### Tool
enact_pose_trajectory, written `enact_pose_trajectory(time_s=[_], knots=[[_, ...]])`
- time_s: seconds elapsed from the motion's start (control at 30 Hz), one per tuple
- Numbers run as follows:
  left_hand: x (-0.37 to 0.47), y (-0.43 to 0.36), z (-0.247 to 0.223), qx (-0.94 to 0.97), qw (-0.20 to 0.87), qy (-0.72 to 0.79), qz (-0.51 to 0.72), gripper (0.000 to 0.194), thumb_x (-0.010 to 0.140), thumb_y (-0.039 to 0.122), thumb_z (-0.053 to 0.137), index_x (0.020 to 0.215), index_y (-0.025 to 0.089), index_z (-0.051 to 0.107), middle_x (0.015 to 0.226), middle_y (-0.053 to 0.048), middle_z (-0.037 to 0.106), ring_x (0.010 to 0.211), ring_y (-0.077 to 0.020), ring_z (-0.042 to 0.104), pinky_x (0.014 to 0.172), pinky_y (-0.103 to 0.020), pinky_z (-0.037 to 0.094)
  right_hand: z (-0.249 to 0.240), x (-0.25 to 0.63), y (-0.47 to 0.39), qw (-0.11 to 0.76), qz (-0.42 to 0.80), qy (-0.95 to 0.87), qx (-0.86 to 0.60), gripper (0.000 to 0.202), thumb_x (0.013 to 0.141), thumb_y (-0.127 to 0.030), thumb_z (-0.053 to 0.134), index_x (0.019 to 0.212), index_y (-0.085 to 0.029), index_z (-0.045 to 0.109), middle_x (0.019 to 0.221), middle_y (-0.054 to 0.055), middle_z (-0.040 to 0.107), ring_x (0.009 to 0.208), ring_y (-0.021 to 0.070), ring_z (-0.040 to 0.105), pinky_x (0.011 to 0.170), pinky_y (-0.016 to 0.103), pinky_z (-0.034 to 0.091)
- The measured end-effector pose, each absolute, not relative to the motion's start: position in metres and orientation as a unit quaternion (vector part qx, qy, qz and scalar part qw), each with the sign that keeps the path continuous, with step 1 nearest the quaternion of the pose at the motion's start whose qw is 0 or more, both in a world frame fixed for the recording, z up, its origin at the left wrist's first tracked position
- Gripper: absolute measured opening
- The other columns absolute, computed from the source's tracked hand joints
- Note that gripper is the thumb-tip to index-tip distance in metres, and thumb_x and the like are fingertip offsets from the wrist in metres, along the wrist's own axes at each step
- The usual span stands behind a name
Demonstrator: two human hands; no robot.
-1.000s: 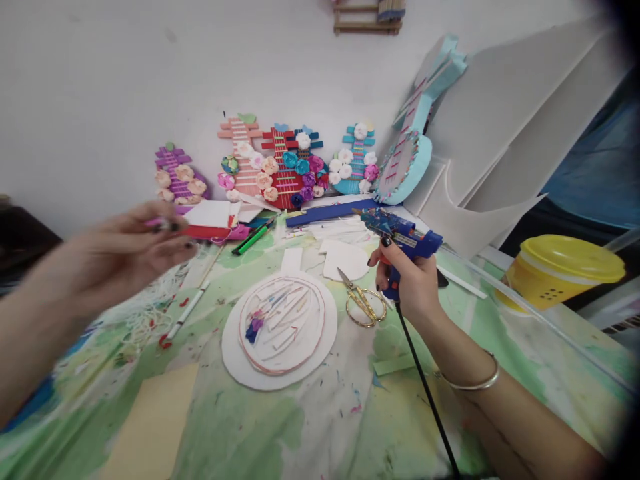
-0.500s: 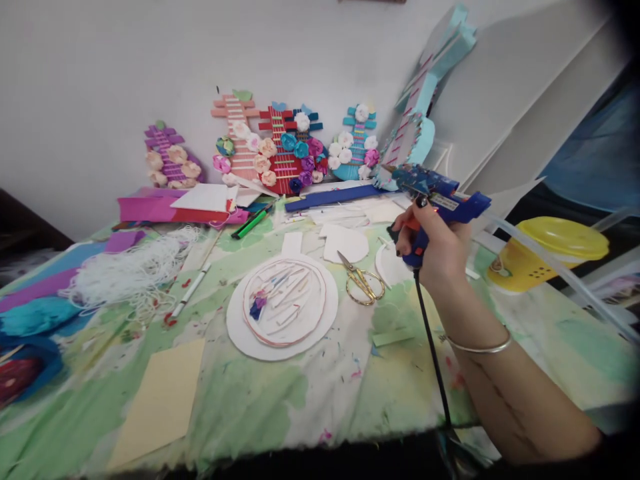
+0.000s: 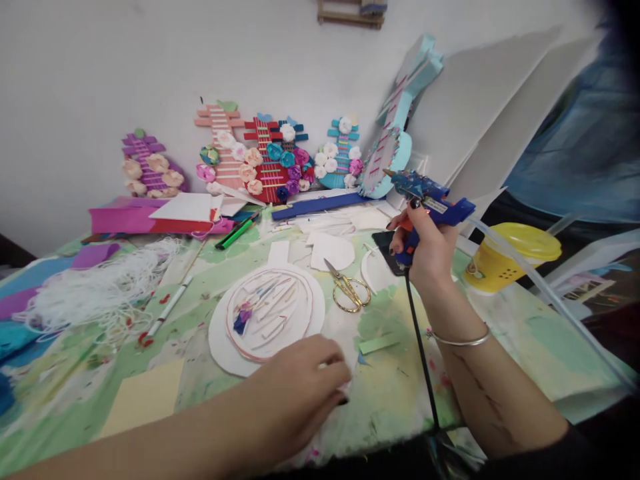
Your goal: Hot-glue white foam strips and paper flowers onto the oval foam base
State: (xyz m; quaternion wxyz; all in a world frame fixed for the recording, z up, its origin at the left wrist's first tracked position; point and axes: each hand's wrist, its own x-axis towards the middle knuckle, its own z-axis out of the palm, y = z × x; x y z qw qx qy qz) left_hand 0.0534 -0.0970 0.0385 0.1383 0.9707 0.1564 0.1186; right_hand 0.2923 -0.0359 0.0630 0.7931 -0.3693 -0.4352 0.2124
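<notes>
My right hand (image 3: 430, 250) is wrapped round a blue glue gun (image 3: 433, 200), raised over the right side of the table, its nozzle pointing left. A black cord hangs from its handle. My left hand (image 3: 305, 383) reaches in from the lower left, its fingers curled; whether anything is between them is hidden. It is just in front of a white round board (image 3: 217, 333), overlapping its lower right edge. On the board lies a smaller disc (image 3: 295, 313) with a reddish rim, bearing thin white strips and a purple and blue scrap (image 3: 243, 319).
Gold-handled scissors (image 3: 350, 290) lie right of the board. White string (image 3: 100, 287) is heaped at left. Decorated paper instruments (image 3: 270, 160) lean on the wall behind. A yellow lidded cup (image 3: 510, 257) stands at right. A phone (image 3: 385, 245) lies behind my right hand.
My left hand has come into view from the lower left, beside the white board. The view has shifted, so the table's things appear further left. The glue gun stays in my right hand.
</notes>
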Motion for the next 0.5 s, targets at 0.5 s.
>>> enact_pose_trajectory(time_s=[0.5], knots=[[0.209,0.036,0.022,0.943,0.082,0.286,0.148,0.022,0.079,0.013,0.051,0.1,0.009,0.058,0.107,-0.019,0.053,0.101,-0.031,0.054,0.082,-0.042,0.045,0.064,0.298,-0.037,0.812,0.191,-0.413,-0.365,0.027,0.08,-0.039,0.063,0.063,-0.019,0.056,0.064,-0.001,0.061,0.032,0.0067,0.042,0.032,0.024,0.03]])
